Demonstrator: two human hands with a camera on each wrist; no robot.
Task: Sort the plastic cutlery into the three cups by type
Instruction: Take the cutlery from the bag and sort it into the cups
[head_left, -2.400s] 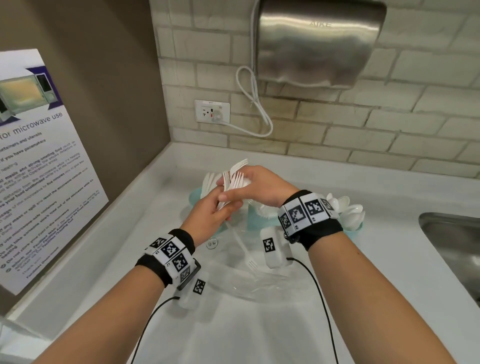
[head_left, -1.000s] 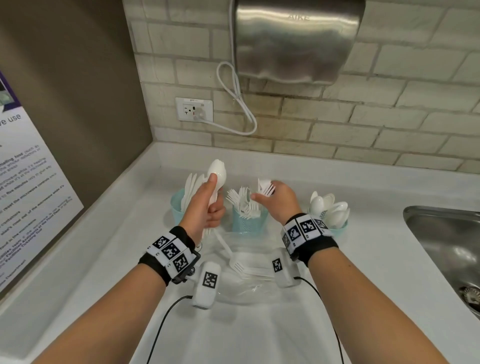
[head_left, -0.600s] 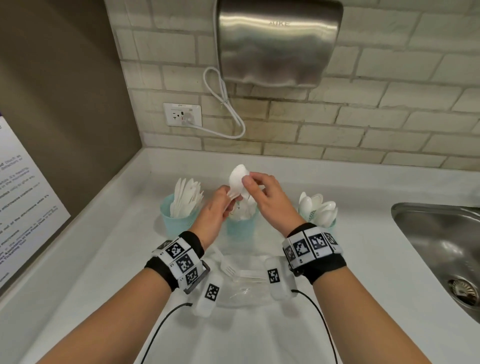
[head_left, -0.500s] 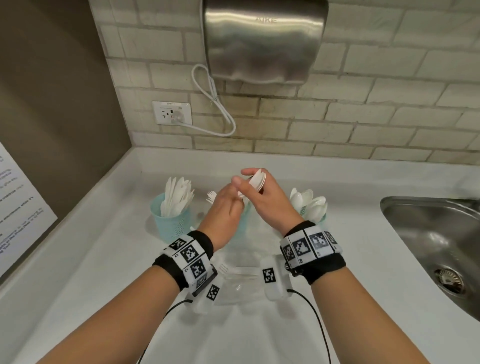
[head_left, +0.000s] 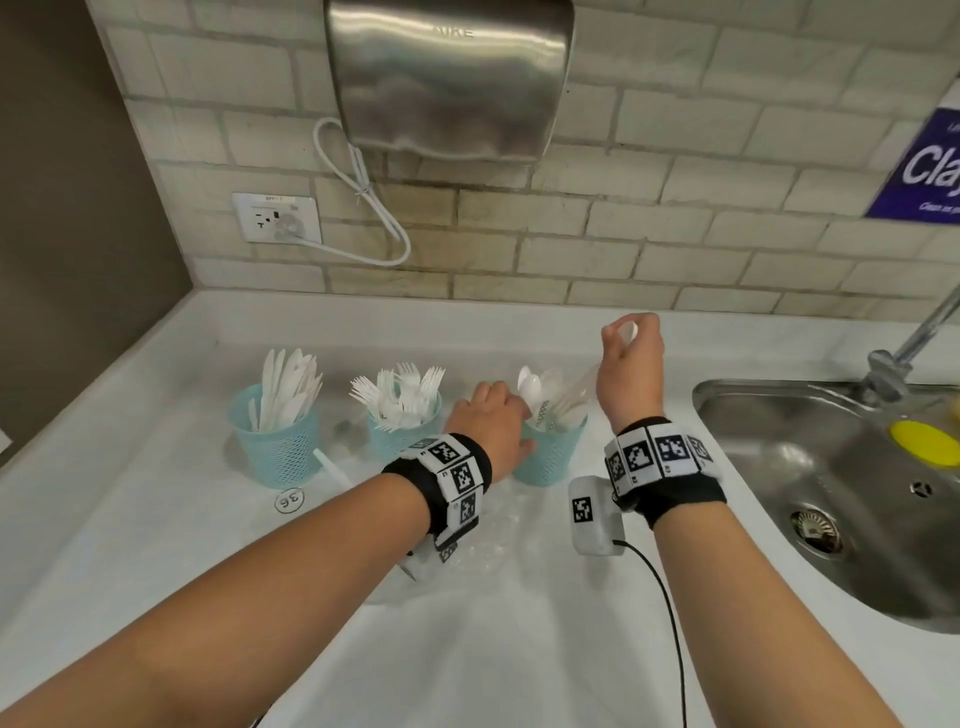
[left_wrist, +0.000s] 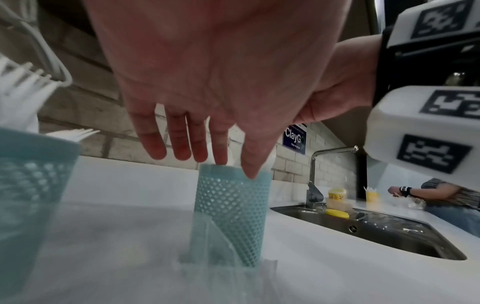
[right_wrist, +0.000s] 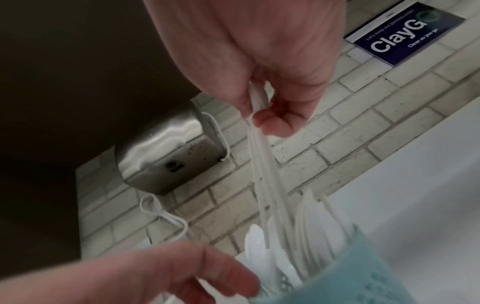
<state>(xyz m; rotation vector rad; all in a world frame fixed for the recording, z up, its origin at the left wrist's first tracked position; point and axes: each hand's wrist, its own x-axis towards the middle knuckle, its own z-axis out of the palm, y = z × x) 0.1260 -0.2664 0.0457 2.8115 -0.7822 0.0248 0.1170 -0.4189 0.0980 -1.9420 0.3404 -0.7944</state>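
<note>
Three teal mesh cups stand in a row: knives in the left cup (head_left: 275, 447), forks in the middle cup (head_left: 402, 439), spoons in the right cup (head_left: 550, 454). My right hand (head_left: 631, 353) is raised above the right cup and pinches a small bunch of white spoons (right_wrist: 259, 156) by their bowls. Their handles hang down into that cup (right_wrist: 369, 271). My left hand (left_wrist: 228, 162) has straight fingers. Its fingertips (left_wrist: 221, 158) touch the right cup's rim (left_wrist: 231, 170), and it holds nothing.
A steel sink (head_left: 831, 499) with a faucet (head_left: 904, 353) and a yellow sponge (head_left: 924, 449) lies right of the cups. A clear plastic bag (head_left: 488, 556) and one white cutlery handle (head_left: 332, 467) lie on the counter. A hand dryer (head_left: 447, 78) hangs above.
The spoons passed from my left hand to my right, which carried them right, over the spoon cup. My left hand let go and moved to that cup's rim. The view swung right.
</note>
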